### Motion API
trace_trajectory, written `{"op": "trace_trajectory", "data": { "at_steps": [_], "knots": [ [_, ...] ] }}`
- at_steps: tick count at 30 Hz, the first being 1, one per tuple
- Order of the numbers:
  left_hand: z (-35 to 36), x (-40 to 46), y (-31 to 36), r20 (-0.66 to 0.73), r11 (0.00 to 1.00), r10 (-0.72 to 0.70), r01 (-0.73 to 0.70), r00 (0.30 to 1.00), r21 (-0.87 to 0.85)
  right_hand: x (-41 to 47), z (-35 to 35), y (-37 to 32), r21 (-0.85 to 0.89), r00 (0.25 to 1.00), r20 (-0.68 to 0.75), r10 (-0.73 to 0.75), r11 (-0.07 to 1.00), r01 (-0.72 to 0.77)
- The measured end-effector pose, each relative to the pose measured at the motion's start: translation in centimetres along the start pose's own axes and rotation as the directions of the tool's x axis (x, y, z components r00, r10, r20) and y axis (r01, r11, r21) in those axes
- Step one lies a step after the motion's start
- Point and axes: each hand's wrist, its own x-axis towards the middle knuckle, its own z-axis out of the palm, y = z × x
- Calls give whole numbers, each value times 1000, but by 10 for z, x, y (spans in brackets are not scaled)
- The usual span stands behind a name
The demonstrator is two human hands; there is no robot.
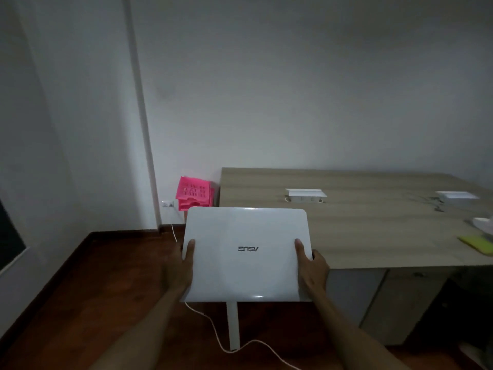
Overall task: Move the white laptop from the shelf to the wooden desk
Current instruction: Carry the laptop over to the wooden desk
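Note:
The white laptop [246, 253] is closed, lid up, with its logo upside down to me. I hold it level in front of me, over the near left corner of the wooden desk [373, 225]. My left hand [179, 265] grips its left edge, thumb on the lid. My right hand [312, 268] grips the right edge the same way. The laptop's right part overlaps the desk top; whether it touches the desk I cannot tell. The shelf is out of view.
On the desk are a white socket box [305, 194], a second white box [457, 196] and a yellow-green pad [478, 244] at the right edge. Pink plastic trays [194, 193] stand by the wall. A white cable [213, 327] and a white desk leg [232, 327] are on the dark wood floor.

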Motion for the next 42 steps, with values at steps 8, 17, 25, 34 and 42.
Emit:
{"op": "trace_trajectory", "data": {
  "at_steps": [8,17,25,34,42],
  "knots": [
    [87,105,-40,31,978,-17,10,999,208,118,55,20,-9,999,24,21,1000,-21],
    [200,235,-101,38,925,-120,97,992,368,284,150,67,-120,993,61,105,988,-97],
    [278,303,-154,38,824,-257,198,966,530,385,211,103,-217,974,96,207,959,-183],
    [343,360,-200,55,786,-298,213,953,580,450,255,138,-322,950,61,306,907,-272],
    [377,405,-255,192,636,-332,69,923,768,503,290,152,-404,940,89,329,875,-268]
  ]
}}
